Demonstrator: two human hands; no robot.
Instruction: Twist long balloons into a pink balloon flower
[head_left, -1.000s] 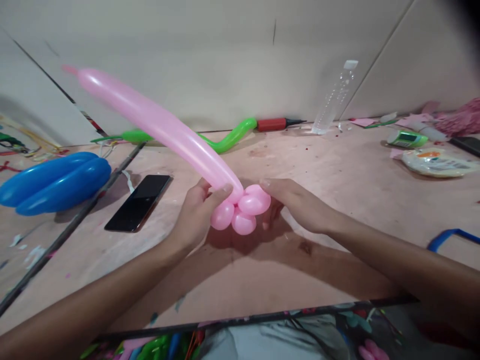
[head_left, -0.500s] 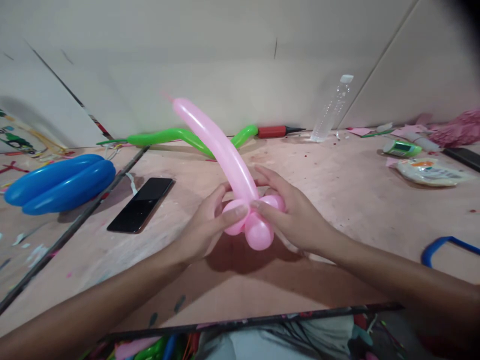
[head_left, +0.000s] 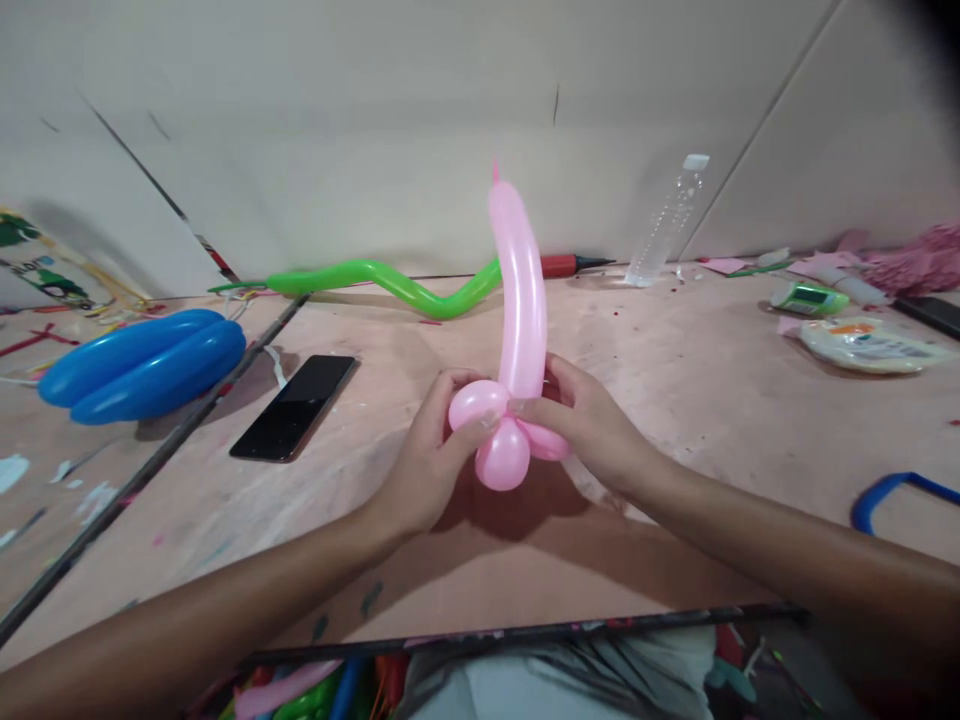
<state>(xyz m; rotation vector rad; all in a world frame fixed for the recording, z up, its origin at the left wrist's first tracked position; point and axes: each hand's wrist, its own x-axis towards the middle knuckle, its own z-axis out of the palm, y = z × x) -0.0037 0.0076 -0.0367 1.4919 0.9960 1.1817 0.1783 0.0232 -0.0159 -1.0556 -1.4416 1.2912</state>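
A long pink balloon (head_left: pixel 524 310) stands nearly upright above the table, with several short twisted bubbles at its lower end and a thin uninflated tip on top. My left hand (head_left: pixel 431 455) is closed on the left bubble, thumb pressed near the twisted joint. My right hand (head_left: pixel 592 420) pinches at the same joint from the right, its thumb and fingers around the base of the long section and the right bubble. One round bubble points toward me between the thumbs. Some fingers are hidden behind the balloon.
A bent green balloon (head_left: pixel 442 304) lies along the wall beside a red pump (head_left: pixel 559 266). A clear bottle (head_left: pixel 666 225) stands farther right. On the left are a black phone (head_left: pixel 294 408) and a folded blue balloon (head_left: pixel 146 365). A plastic packet (head_left: pixel 862 345) and blue strip (head_left: pixel 870 505) lie right.
The long pink section has swung from leaning left to nearly upright, now covering part of the green balloon and the pump. The bubbles have turned with it between my hands.
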